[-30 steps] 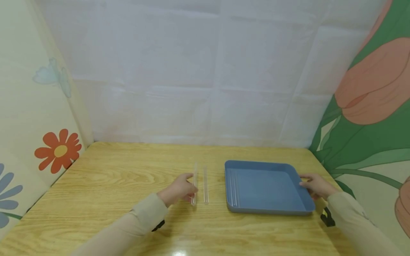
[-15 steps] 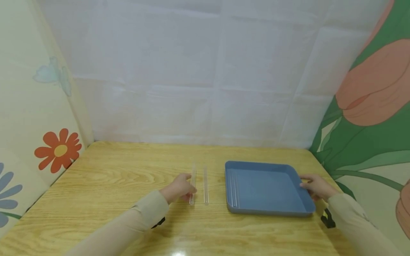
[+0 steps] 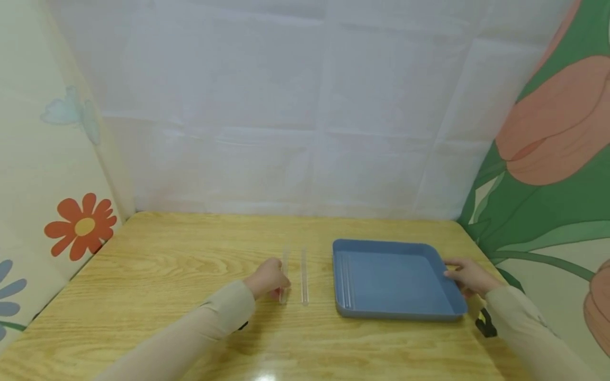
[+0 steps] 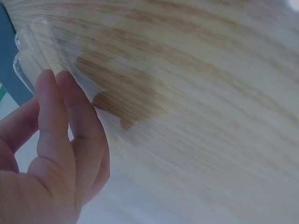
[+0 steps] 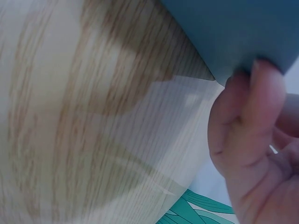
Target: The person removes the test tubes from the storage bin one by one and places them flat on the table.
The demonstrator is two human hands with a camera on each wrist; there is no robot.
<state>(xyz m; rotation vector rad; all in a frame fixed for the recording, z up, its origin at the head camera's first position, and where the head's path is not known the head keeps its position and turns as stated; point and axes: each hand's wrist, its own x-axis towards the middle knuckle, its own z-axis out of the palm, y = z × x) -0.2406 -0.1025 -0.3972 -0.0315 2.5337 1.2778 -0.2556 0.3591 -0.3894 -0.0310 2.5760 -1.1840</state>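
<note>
On the yellow wood-grain desk, my left grip pinched one clear slender tube — a second clear tube lay near — while my right grip held a shallow blue rectangular tray by its right wall, more tubes inside.

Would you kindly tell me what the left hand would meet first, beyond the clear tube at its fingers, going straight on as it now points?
The left hand would probably meet the second clear tube, with the blue tray beyond; the hand's height is unclear.
</note>
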